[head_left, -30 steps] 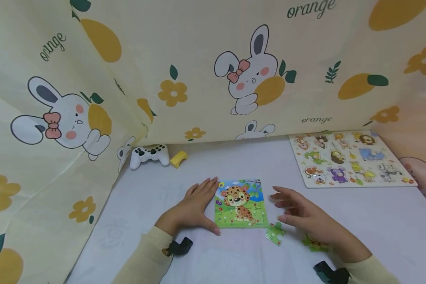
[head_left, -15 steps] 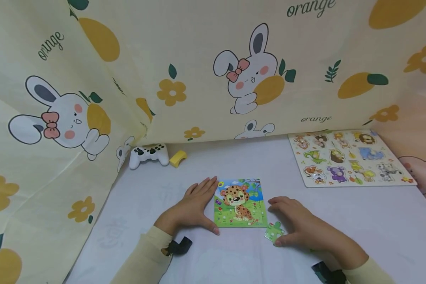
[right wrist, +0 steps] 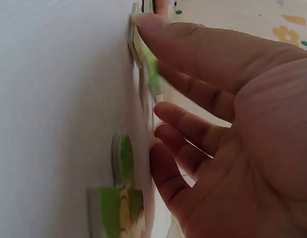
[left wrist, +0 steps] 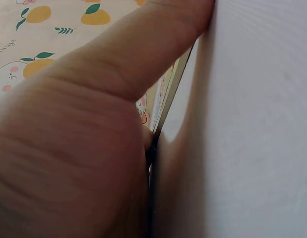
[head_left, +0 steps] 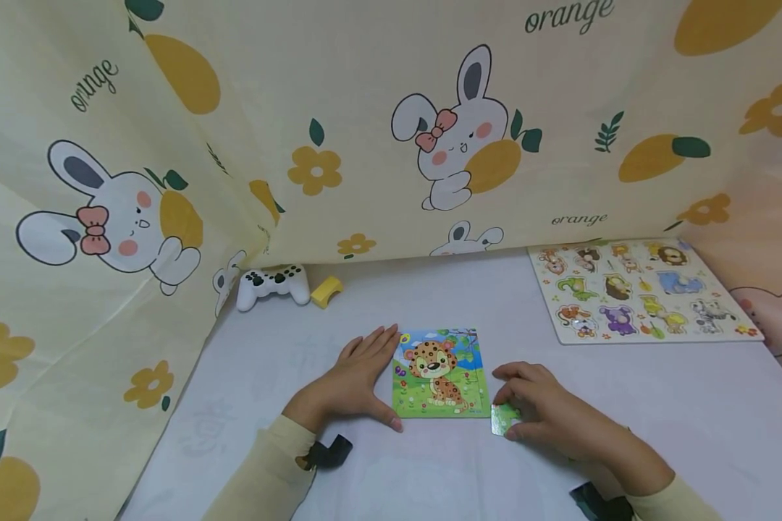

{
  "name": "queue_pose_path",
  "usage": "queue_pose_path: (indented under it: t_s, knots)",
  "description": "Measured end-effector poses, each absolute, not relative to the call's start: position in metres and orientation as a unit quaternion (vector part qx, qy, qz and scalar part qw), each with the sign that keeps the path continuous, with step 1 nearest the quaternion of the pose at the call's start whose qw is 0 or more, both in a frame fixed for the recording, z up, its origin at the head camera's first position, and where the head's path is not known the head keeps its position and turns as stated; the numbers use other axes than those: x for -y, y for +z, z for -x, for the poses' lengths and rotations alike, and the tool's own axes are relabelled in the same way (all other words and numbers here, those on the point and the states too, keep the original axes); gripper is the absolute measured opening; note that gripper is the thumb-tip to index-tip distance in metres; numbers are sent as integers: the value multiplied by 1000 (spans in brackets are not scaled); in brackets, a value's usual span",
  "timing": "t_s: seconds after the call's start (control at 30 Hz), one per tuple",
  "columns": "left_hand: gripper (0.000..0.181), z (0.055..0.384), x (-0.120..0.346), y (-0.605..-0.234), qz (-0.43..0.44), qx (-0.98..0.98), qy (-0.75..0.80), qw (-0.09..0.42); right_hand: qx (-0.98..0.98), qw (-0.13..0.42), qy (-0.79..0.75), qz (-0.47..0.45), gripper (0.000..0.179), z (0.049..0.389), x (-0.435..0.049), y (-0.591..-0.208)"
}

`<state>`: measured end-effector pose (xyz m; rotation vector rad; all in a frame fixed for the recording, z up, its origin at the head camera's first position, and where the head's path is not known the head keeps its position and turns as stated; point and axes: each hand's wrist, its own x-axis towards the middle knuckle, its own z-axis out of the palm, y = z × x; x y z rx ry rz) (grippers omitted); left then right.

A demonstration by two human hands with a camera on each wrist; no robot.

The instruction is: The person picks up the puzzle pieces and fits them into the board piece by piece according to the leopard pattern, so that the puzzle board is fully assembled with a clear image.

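A square leopard puzzle [head_left: 438, 373] lies flat on the white cloth between the two hands. My left hand [head_left: 347, 383] rests along its left edge, fingers stretched out and thumb apart at the lower left corner. Just off the lower right corner, my right hand [head_left: 554, 412] pinches a green jigsaw piece [head_left: 503, 419] between thumb and fingertips. The right wrist view shows that piece at the thumb tip, with the other fingers loosely bent. Under the right palm, another jigsaw piece [right wrist: 112, 210], green and orange-brown, lies on the cloth; the head view has it hidden by the hand.
At the back right lies a board of animal pictures [head_left: 648, 293]. A white game controller [head_left: 274, 286] and a small yellow block [head_left: 327, 291] sit at the back left. A rabbit-and-orange print curtain [head_left: 365, 145] hangs behind the table and along its left side.
My right hand has come down and toward me onto the green piece, taken hold of it and turned it so its straight edges face left and down. The left hand stays put.
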<state>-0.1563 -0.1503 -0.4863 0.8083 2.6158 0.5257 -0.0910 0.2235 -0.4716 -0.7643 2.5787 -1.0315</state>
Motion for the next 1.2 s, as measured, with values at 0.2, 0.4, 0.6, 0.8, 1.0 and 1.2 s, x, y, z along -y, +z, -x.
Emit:
queue_pose_path:
  t_s: [0.2,0.4,0.6,0.8,1.0,1.2]
  knots:
    - [154,157,151,-487,-289,-923,184,174,-876,132,-383,260,26,90,-222,-471]
    - [154,156,151,-488,-290,-922,187,173,-867,133,-439,196,37,90,-217,-469]
    - [154,156,151,-486,-289,-922,191,173,-850,91,-496,154,54,90,-212,-469]
    - [154,155,151,-486,-289,-922,193,173,-819,66,-549,152,43,90,-204,-471]
    - [154,156,151,-486,-289,-922,191,174,-838,35,-524,147,37,91,-192,-474]
    - [154,157,150,-486,-287,-923,186,176,-839,17,-515,172,28,93,-177,-479]
